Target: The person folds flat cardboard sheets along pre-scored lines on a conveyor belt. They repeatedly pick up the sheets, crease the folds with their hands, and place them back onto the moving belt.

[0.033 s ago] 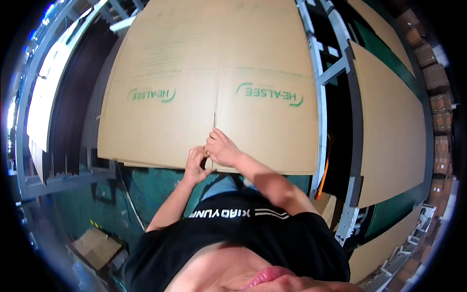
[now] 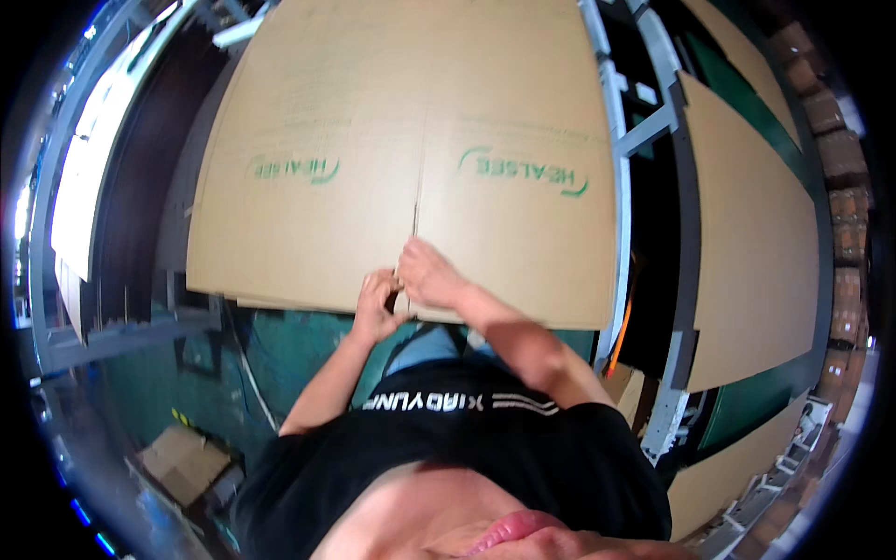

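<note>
A large flat brown cardboard sheet (image 2: 308, 233) with green print lies in front of me, with the edge of another sheet showing under its near side. A narrow slit (image 2: 415, 219) runs from its near edge up along the middle. My right hand (image 2: 431, 273) is closed in a pinch over the slit, its fingertips turned left. Beside it, my left hand (image 2: 378, 306) is curled at the near edge, thumb low and fingers meeting the right fingertips. What the two hands hold between them is hidden.
A grey metal frame (image 2: 644, 135) runs along the right, with more brown cardboard sheets (image 2: 747, 243) beyond it. Dark boards (image 2: 140, 187) stand on a rack at the left. A cardboard box (image 2: 184, 462) sits on the green floor (image 2: 280, 350) at lower left.
The view has shifted slightly, so the sheet and both hands appear a little higher. Both hands keep nearly the same pose at the slit.
</note>
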{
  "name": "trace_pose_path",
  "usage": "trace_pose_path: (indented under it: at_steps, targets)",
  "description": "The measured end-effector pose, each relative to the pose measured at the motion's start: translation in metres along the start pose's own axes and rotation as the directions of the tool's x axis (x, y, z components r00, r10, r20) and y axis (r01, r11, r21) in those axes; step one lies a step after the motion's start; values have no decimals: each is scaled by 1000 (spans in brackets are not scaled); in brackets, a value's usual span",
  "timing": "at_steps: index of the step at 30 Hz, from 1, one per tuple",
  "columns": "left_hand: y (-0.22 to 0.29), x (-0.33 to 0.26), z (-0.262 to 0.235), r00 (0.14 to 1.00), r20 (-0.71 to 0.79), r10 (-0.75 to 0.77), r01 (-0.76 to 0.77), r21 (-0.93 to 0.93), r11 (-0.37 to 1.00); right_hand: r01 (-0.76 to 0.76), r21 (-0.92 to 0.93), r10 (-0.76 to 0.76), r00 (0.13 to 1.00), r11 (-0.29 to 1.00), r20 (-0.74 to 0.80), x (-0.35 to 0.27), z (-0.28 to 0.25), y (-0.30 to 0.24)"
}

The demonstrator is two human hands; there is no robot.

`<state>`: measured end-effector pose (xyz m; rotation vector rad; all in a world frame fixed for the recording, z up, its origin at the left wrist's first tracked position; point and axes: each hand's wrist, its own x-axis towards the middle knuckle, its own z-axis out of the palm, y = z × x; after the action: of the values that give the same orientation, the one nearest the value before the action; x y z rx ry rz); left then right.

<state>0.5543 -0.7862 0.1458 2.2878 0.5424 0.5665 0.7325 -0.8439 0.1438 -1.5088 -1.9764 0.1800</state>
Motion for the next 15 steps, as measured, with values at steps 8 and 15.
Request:
trace_pose_path:
  at_steps: [8,15]
  targets:
    - [0,-4,0,993,107,49,-52,18,999,-129,157,147,983,979,-112,-18,6,-10]
    - [51,30,-11,936,345,-72,-46,323,945,-417,141,427,745,898,-513,-94,-114,9]
